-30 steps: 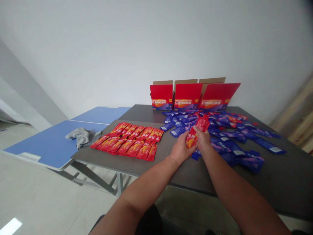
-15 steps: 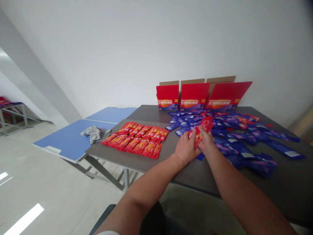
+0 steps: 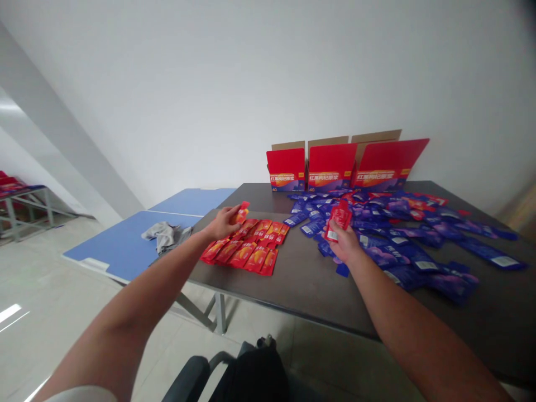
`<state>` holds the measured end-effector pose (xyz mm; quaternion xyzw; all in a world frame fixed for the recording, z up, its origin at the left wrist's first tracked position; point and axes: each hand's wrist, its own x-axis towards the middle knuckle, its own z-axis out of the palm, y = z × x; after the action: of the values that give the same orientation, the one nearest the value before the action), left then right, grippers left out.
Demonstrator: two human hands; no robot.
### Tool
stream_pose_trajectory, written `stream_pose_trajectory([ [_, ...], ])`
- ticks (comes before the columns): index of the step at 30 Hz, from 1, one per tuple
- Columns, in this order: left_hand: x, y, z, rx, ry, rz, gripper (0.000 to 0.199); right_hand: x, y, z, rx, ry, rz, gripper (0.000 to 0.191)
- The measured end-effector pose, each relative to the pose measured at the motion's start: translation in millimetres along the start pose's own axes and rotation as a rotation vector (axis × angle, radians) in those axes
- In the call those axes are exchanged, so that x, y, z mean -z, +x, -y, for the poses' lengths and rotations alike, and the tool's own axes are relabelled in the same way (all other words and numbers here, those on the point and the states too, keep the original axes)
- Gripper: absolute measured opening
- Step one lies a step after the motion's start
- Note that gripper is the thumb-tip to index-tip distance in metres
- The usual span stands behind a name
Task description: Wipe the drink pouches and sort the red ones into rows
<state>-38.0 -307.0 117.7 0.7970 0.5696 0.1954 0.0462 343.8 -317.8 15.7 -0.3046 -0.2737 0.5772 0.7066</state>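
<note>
My left hand point(image 3: 226, 223) is closed on a red sachet point(image 3: 243, 211), held above the far left part of the laid-out rows of red sachets point(image 3: 256, 258). My forearm hides some of those rows. On the right, my right hand point(image 3: 344, 241) grips another red sachet point(image 3: 338, 216), its white printed label facing up. That hand is at the left edge of a loose heap of blue sachets point(image 3: 381, 254), with some red ones mixed in.
Three open red cartons point(image 3: 333, 167) stand side by side at the back of the dark table point(image 3: 293, 290). To the left, a grey cloth point(image 3: 165, 235) lies on a blue table point(image 3: 113, 240). A chair armrest point(image 3: 188, 379) shows below the table edge.
My hands, together over red sachets before, have moved apart. The left went left with a red sachet to the laid-out rows; the right stayed near the blue heap with another.
</note>
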Motion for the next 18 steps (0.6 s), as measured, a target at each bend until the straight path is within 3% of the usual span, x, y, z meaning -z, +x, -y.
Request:
stream_pose_trajectory([
  [3, 18.5, -16.5, 63.0, 0.162, 0.045, 0.037, 0.077, -1.1, 0.3, -0.9, 0.002, -0.018, 0.007, 0.044],
  [7, 26.7, -41.8, 112.0, 0.340, 0.108, 0.081, 0.074, -1.5, 0.1, -1.7, 0.002, -0.036, 0.008, 0.043],
  [12, 21.8, -56.2, 142.9, 0.390, 0.253, 0.148, 0.072, -0.4, 0.3, -2.5, 0.017, -0.049, 0.000, 0.042],
  [18, 11.1, -53.9, 158.2, 0.393, 0.323, 0.212, 0.071, -1.7, -0.6, -2.2, 0.019, -0.062, -0.015, 0.042],
])
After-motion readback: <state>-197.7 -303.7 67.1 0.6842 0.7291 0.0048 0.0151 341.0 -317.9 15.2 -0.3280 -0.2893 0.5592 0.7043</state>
